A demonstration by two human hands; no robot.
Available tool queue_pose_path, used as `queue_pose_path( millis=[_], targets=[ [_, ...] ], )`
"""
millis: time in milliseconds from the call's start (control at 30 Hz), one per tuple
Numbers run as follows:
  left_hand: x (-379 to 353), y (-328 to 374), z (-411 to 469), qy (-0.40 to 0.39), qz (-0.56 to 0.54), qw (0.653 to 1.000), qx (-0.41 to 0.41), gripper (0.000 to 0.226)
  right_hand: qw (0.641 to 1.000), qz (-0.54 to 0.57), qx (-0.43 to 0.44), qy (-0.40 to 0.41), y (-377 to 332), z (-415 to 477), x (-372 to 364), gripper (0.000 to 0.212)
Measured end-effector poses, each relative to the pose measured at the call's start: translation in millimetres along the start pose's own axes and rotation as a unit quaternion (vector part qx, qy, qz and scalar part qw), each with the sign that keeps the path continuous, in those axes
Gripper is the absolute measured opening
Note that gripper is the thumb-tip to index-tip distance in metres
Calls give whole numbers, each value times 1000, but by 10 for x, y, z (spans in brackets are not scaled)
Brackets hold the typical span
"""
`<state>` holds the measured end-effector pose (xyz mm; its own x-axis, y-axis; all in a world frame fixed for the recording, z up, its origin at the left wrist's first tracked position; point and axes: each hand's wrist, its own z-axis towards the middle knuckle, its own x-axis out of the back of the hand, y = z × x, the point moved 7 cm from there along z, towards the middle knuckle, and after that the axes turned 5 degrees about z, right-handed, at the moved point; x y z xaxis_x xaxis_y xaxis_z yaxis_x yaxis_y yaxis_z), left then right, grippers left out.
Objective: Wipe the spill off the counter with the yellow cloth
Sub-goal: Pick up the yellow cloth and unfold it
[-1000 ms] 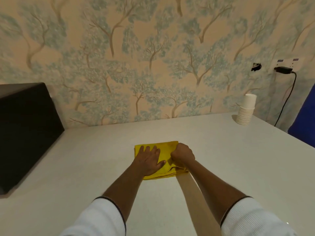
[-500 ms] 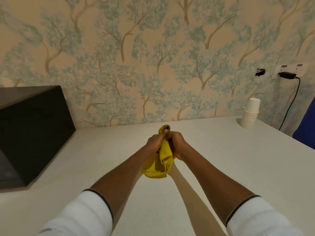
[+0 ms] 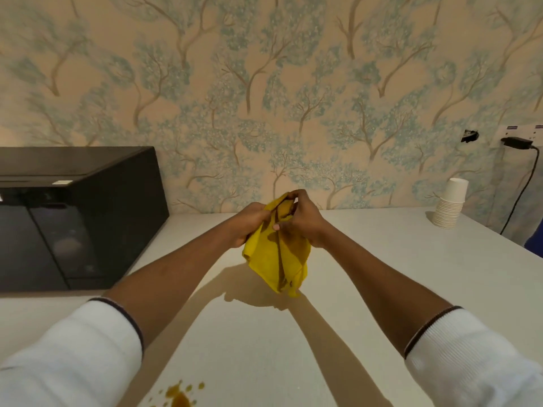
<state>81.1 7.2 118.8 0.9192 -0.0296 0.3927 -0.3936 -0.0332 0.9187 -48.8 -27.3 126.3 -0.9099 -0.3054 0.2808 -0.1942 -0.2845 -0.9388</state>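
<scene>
The yellow cloth (image 3: pixel 277 259) hangs bunched above the white counter (image 3: pixel 382 274), its lower tip close to the surface. My left hand (image 3: pixel 249 223) grips its upper left part and my right hand (image 3: pixel 302 220) pinches its top edge; the two hands are close together. An orange-brown spill (image 3: pixel 177 396) with small droplets around it lies on the counter at the bottom edge of the view, near my left sleeve and well in front of the cloth.
A black box-shaped appliance (image 3: pixel 73 218) stands on the counter at the left against the wall. A stack of white paper cups (image 3: pixel 449 207) sits at the back right. A black plug and cable (image 3: pixel 520 171) hang from a wall socket at the far right.
Both hands lifted the cloth from lying flat on the counter and now hold it hanging in the air. The view widened, bringing the spill into sight at the bottom.
</scene>
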Motion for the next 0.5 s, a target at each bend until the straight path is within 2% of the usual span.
queue_pose_path(
  millis=[100, 167, 200, 267, 300, 333, 367, 433, 500],
  targets=[
    [270, -5, -128, 39, 9, 999, -24, 19, 995, -94, -4, -32, -167, -61, -61, 111],
    [507, -55, -178, 98, 44, 993, -37, 17, 980, -196, -24, -38, -232, -82, -83, 112],
    [633, -77, -218, 131, 73, 988, -40, 17, 958, -282, -17, -49, -276, -97, -105, 97],
    [856, -107, -324, 176, 136, 974, -44, 22, 902, -427, 0, -67, -357, -155, -154, 32],
    [957, -105, -387, 188, 171, 966, -50, 24, 884, -464, 11, -61, -414, -200, -185, 19],
    [1054, -98, -451, 197, 207, 957, -59, 25, 873, -483, 28, -54, -442, -210, -227, 35],
    [1138, -83, -520, 201, 239, 947, -71, 23, 869, -491, 46, -36, -482, -233, -242, 43],
    [1285, -26, -680, 204, 302, 926, -101, 20, 849, -524, 70, 14, -599, -272, -266, 38],
    [1392, 71, -849, 203, 390, 887, -143, 22, 822, -558, 103, 52, -742, -318, -345, 23]
  ],
)
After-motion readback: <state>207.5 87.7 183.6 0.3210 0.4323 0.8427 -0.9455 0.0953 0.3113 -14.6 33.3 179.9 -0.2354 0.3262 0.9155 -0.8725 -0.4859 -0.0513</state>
